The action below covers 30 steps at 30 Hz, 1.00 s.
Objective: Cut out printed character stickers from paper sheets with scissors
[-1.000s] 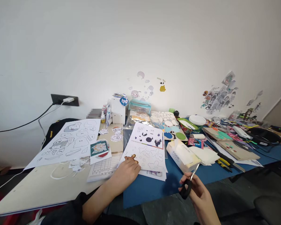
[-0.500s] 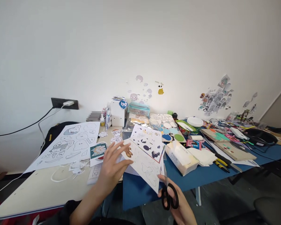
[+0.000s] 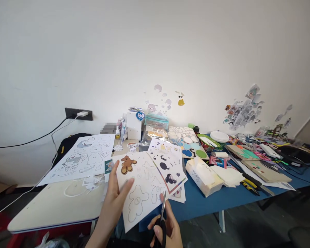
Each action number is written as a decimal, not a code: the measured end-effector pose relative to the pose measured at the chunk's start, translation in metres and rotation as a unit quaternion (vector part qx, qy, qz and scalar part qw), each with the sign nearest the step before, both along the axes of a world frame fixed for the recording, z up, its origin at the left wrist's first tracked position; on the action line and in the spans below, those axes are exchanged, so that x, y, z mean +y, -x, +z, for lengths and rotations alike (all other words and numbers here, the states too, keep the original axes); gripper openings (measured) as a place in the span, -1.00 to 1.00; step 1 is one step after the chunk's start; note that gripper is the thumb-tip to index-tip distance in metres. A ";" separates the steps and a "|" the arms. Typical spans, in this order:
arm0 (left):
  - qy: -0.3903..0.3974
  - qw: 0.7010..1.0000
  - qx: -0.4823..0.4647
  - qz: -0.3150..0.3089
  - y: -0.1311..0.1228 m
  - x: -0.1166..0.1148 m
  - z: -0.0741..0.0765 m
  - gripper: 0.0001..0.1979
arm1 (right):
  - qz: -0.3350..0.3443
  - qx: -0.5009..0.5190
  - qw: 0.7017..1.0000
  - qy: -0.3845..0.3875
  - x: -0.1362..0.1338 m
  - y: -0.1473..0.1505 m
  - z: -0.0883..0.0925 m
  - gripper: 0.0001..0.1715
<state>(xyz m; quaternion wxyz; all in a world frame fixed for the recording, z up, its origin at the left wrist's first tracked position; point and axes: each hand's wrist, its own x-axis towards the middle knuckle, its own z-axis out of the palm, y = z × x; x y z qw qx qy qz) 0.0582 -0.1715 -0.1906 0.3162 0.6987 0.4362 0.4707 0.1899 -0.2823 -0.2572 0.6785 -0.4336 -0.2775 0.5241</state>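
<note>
My left hand (image 3: 113, 196) grips the left edge of a white sheet (image 3: 150, 206) printed with teddy bear outlines, its thumb over the front. A small brown teddy bear piece (image 3: 127, 164) shows on the sheet's upper left, just above my thumb. In my right hand (image 3: 172, 225) is a pair of scissors (image 3: 163, 204) with black handles, blades pointing up and seemingly closed. The scissors are close to the sheet's right edge, where a fingertip of that hand touches or nearly touches the paper. Behind it lies a printed sheet (image 3: 157, 151) with dark cartoon shapes.
A tissue pack (image 3: 204, 177) lies on the blue table (image 3: 196, 208) to the right, near a yellow-and-black tool (image 3: 249, 187). At left, a large outline sheet (image 3: 80, 158) and paper scraps (image 3: 93, 182) lie on a pale board (image 3: 51, 206). A power strip (image 3: 79, 114) is on the wall.
The outline sheet has turned clockwise and faces me more fully, showing the whole brown bear. My left hand has slid down to its left edge. The scissors and my right hand have moved left.
</note>
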 end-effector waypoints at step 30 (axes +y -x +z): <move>0.053 0.974 -0.129 -0.178 0.036 -0.011 0.015 -0.67 | -0.106 -0.188 0.975 -0.061 -0.028 -0.122 0.059 -0.28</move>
